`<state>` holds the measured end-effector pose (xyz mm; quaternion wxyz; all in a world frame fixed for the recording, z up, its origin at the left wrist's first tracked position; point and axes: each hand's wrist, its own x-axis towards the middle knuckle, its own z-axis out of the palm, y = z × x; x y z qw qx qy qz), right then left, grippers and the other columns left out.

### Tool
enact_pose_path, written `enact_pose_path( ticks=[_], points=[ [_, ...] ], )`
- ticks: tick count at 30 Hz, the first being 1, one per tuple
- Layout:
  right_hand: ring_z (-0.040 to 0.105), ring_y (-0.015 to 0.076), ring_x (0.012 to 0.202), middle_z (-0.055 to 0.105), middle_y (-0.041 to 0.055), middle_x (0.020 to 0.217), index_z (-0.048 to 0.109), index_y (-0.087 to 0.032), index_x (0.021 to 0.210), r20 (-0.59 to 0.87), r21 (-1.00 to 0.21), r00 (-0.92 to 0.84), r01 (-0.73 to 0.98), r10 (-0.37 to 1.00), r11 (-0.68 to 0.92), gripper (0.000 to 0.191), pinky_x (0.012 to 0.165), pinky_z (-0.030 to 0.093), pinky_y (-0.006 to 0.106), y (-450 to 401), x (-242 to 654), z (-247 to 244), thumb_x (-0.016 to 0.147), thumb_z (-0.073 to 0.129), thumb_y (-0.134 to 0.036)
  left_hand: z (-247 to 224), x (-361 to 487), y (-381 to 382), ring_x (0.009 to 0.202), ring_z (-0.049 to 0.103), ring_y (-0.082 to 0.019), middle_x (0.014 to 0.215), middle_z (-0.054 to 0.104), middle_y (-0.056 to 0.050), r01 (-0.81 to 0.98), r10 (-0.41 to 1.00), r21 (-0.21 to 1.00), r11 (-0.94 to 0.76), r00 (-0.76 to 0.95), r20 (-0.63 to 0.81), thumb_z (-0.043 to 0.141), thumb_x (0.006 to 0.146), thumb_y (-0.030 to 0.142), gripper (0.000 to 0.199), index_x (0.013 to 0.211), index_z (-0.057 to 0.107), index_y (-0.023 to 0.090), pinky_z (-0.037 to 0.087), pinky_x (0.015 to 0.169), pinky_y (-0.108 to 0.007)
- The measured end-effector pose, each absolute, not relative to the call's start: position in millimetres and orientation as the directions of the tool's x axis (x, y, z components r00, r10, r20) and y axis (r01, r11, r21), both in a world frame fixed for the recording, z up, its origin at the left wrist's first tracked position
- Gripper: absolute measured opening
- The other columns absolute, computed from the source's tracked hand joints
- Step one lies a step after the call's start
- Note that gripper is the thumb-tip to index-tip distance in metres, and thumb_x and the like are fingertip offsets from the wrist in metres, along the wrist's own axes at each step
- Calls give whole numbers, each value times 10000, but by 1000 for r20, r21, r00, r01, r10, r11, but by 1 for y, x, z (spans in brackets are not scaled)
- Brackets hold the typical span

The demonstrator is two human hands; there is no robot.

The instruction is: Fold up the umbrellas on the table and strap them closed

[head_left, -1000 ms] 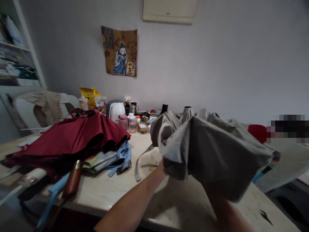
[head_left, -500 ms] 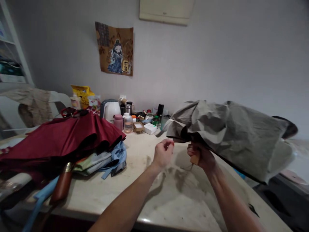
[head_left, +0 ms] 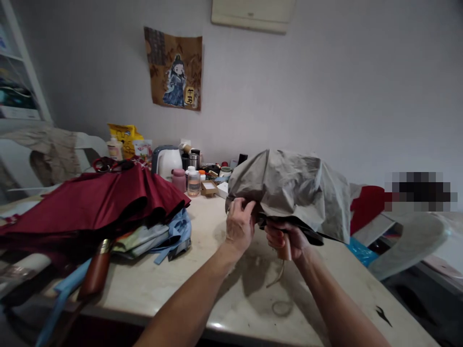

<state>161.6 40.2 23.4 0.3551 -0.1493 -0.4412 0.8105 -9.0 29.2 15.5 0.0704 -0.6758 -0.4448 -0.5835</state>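
A grey umbrella [head_left: 289, 183] with loose, crumpled folds is held above the table, its dark underside showing along the lower edge. My right hand [head_left: 285, 238] is wrapped round its light brown handle [head_left: 285, 248], from which a thin cord hangs. At the canopy's left edge, my left hand [head_left: 240, 224] has its fingers bent against the cloth, pinching the edge; the fingertips are partly hidden. To the left lies a dark red umbrella [head_left: 108, 197], loosely folded, with a brown wooden handle [head_left: 97, 272] pointing toward me.
Under the red umbrella lies a light blue folded umbrella [head_left: 179, 231]. A white kettle [head_left: 168, 161], a pink jar [head_left: 178, 180], a clear bottle [head_left: 193, 183] and a small box [head_left: 209, 187] stand along the wall. A white chair [head_left: 412, 246] and a person in red [head_left: 367, 207] are at the right.
The grey umbrella has swung left and now appears more compact. My left hand has gone from free of the canopy to its left edge. The person at the right has come into view.
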Motion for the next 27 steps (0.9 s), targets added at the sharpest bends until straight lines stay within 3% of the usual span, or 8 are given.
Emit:
enact_pose_path(
  ticks=[3, 6, 12, 16, 19, 22, 27],
  points=[
    [235, 46, 419, 266, -82, 531, 393, -185, 615, 75, -794, -721, -462, 689, -396, 340, 404, 326, 151, 38, 156, 26, 711, 719, -208, 18, -19, 35, 761, 557, -178, 786, 571, -45, 643, 549, 444, -624, -44, 834, 529, 838, 60, 170, 759, 635, 168, 449, 692, -287],
    [234, 40, 428, 253, -81, 540, 302, -195, 589, 96, -748, -705, -517, 703, -416, 417, 412, 338, 138, 43, 161, 30, 724, 696, -178, 24, -27, 37, 671, 535, -131, 724, 554, 1, 498, 541, 481, -721, -29, 841, 610, 819, 96, 129, 717, 602, 174, 411, 629, -237],
    [276, 53, 425, 245, -87, 575, 316, -213, 649, 107, -637, -572, -668, 813, -386, 338, 417, 357, 138, 56, 187, 16, 755, 624, -126, 31, -32, 38, 692, 520, -144, 720, 523, -3, 529, 459, 498, -687, -214, 862, 541, 847, 92, 172, 711, 499, 190, 410, 655, -253],
    [262, 50, 411, 249, -92, 564, 325, -208, 649, 119, -620, -607, -664, 786, -419, 330, 416, 344, 136, 54, 188, 4, 750, 634, -148, 23, -13, 31, 791, 563, -162, 849, 567, -31, 535, 506, 426, -730, 2, 863, 578, 854, 129, 61, 841, 575, 188, 460, 718, -261],
    [244, 44, 411, 264, -95, 541, 367, -193, 647, 109, -636, -674, -613, 731, -470, 310, 418, 336, 132, 48, 175, -2, 742, 662, -177, 16, 1, 25, 910, 574, -203, 980, 576, -68, 607, 537, 366, -705, 121, 835, 624, 810, 108, 238, 1034, 632, 187, 488, 794, -304],
    [218, 43, 418, 273, -94, 537, 428, -178, 669, 75, -676, -738, -532, 671, -510, 265, 402, 316, 131, 43, 164, -6, 737, 681, -220, 15, 2, 24, 884, 568, -204, 920, 573, -69, 650, 535, 331, -684, 138, 834, 569, 820, 65, 194, 934, 677, 179, 483, 761, -299],
    [208, 47, 439, 286, -83, 569, 478, -163, 717, 67, -687, -739, -521, 670, -506, 217, 365, 283, 114, 44, 165, -7, 745, 683, -230, 17, -9, 31, 703, 561, -123, 788, 567, -18, 490, 519, 410, -769, 103, 849, 569, 800, 20, 186, 776, 675, 172, 451, 652, -220]
  ],
)
